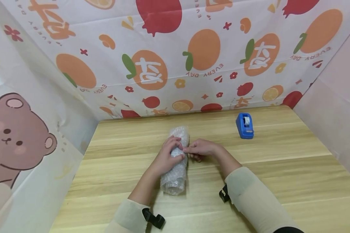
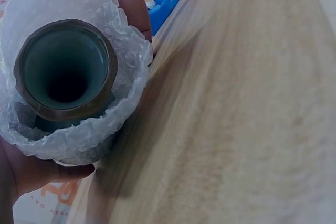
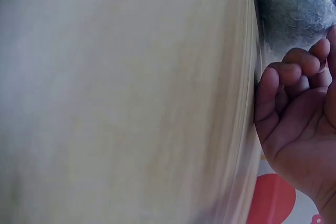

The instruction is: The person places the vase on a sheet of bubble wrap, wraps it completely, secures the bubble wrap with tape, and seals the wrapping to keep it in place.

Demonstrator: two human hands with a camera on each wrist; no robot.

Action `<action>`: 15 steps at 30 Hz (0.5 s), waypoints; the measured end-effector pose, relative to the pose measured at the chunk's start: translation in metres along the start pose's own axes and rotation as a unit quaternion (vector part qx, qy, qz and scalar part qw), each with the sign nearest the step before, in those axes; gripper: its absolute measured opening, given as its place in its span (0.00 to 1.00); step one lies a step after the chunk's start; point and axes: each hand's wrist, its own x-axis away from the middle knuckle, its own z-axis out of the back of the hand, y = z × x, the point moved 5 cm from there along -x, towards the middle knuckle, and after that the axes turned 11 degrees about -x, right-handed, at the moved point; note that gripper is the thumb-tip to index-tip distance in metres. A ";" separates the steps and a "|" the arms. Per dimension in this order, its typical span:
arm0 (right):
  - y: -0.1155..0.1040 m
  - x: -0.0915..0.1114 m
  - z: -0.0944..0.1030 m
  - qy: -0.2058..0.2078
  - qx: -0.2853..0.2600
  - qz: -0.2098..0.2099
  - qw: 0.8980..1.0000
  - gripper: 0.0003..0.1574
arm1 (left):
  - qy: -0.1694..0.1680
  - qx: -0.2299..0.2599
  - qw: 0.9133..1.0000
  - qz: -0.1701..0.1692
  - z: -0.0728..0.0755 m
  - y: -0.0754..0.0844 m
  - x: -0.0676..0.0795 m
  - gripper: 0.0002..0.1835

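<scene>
A vase [image 2: 65,69] with a dark-rimmed, greenish mouth is seen inside a sleeve of bubble wrap [image 1: 175,176], which lies lengthwise on the wooden table. My left hand [image 1: 168,157] grips the roll from its left side, with fingers arched over the top and the thumb towards the near end. From the right, my right hand [image 1: 203,148] pinches at the wrap's side with thumb and forefinger, close to the left fingertips. Its other fingers [image 3: 294,69] are curled beside the roll, low over the table. What lies exactly between the right fingertips is too small to tell.
A blue tape dispenser [image 1: 245,126] with a roll of tape stands at the back right of the wooden table [image 1: 280,181]. Fruit-printed cloth [image 1: 169,64] hangs behind the back edge, and a bear-printed sheet [image 1: 17,136] hangs on the left.
</scene>
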 end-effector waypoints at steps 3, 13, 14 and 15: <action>0.000 0.000 0.001 -0.010 -0.009 -0.001 1.000 0.27 | 0.000 -0.002 1.000 0.002 0.000 0.000 0.000 0.09; 0.005 0.001 -0.004 -0.030 -0.032 -0.006 0.999 0.20 | 0.004 -0.007 1.000 0.010 -0.001 -0.002 0.000 0.10; 0.005 0.002 -0.004 -0.030 -0.037 -0.007 0.999 0.20 | 0.004 -0.008 1.000 0.010 0.000 -0.002 -0.001 0.10; 0.004 0.003 -0.004 -0.027 -0.041 -0.008 0.999 0.19 | 0.003 -0.007 1.000 0.007 0.000 -0.001 -0.002 0.10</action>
